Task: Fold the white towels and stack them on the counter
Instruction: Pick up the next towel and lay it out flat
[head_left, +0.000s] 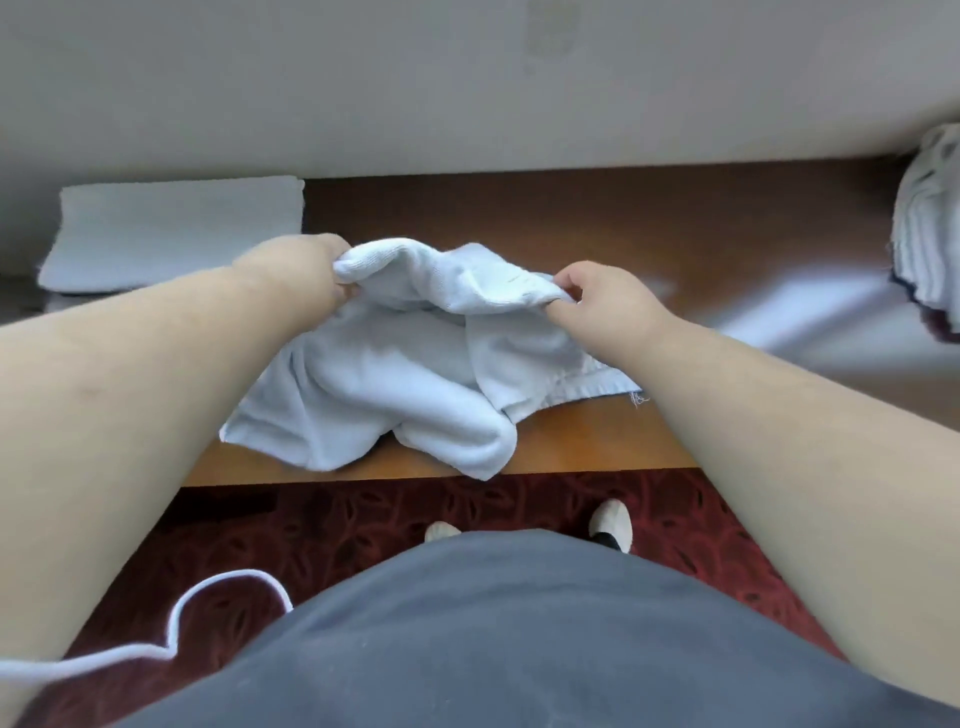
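Head view: my left hand (306, 270) and right hand (597, 296) pinch a crumpled towel (395, 384) on the worktop (597, 228), folded stack (171, 228) started, unfolded pile (930, 218) remaining.

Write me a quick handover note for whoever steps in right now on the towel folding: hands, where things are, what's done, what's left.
Left hand grips the far left part of the rumpled towel; right hand pinches its far right edge.
That towel lies bunched on the wooden counter, near edge overhanging slightly, not yet folded.
Done: folded towels stacked at far left.
Left: fold this towel, add it to the stack, then work through the unfolded pile at the right edge.
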